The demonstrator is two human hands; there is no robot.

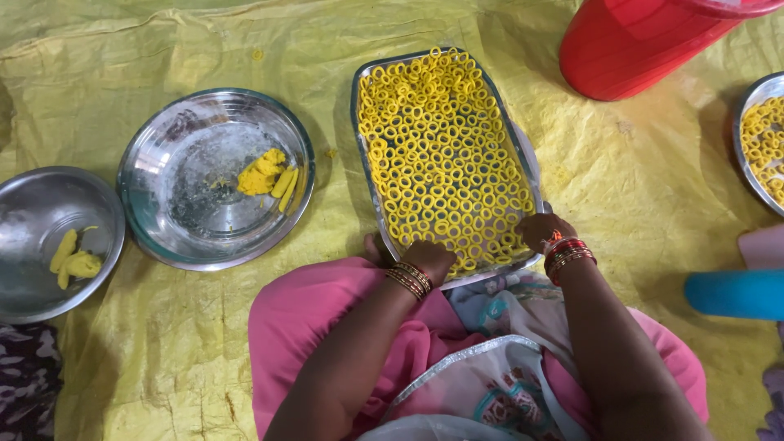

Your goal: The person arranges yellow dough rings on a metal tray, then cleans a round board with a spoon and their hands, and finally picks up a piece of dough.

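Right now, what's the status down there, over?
Left hand and right hand both on near end of steel tray. Tray packed with yellow dough rings. Nothing blocking either hand.

Rectangular shiny steel tray (365, 175) of matt yellow dough rings (441, 155); crinkled yellow sheet (637, 180), probably plastic; glossy red plastic bucket (637, 45); round polished metal plate (163, 212).

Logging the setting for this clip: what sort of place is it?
Probably a home or small food-making spot on the floor: a yellow sheet as work surface, a steel tray of yellow dough rings, and round steel plates.
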